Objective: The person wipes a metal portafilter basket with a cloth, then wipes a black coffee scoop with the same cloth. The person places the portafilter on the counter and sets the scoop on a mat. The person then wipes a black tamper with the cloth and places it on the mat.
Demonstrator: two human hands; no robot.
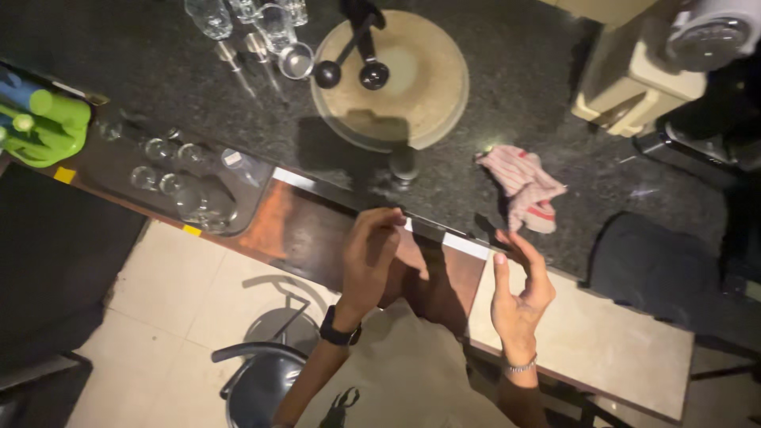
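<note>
Overhead, bare hands (444, 269), crumpled striped cloth (525, 187), speckled granite counter (158, 87)

Bare dark bench (238, 127) lies just ahead of the left hand's fingers (380, 226), up to the round board (412, 87), which blocks the way further on with two black ladles (349, 67) lying across it. A small dark knob (403, 162) stands at the board's near edge. Striped cloth (525, 186) sits close ahead of the right hand's fingers (519, 250). Glasses (186, 170) on a tray crowd the left. A beige appliance (634, 79) closes the far right. Open stone between cloth and board.
</note>
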